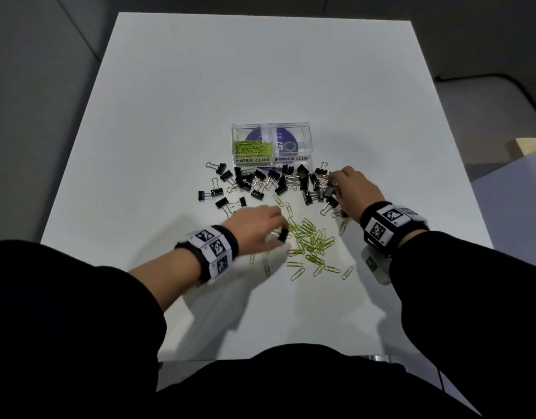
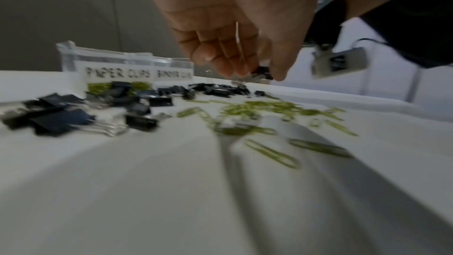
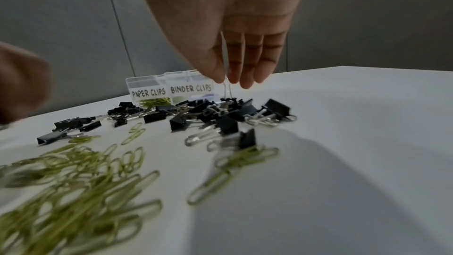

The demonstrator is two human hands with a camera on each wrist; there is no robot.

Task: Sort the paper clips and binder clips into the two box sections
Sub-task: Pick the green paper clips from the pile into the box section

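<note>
A clear two-section box point(image 1: 271, 133) stands mid-table, labelled PAPER CLIPS on the left and BINDER CLIPS on the right. Green paper clips point(image 1: 253, 147) lie in the left section; the right section holds no clips that I can see. Black binder clips point(image 1: 260, 181) are scattered in front of the box, and loose green paper clips point(image 1: 310, 240) lie nearer me. My left hand point(image 1: 280, 234) pinches a black binder clip point(image 2: 263, 72) above the paper clips. My right hand point(image 1: 336, 179) pinches the wire handle of a binder clip point(image 3: 226, 88) in the right part of the pile.
The white table point(image 1: 260, 71) stretches far behind the box. Its front edge runs close to my dark sleeves point(image 1: 79, 297). A black cable point(image 1: 487, 77) lies on the grey floor at the right, beside a pale surface point(image 1: 517, 176).
</note>
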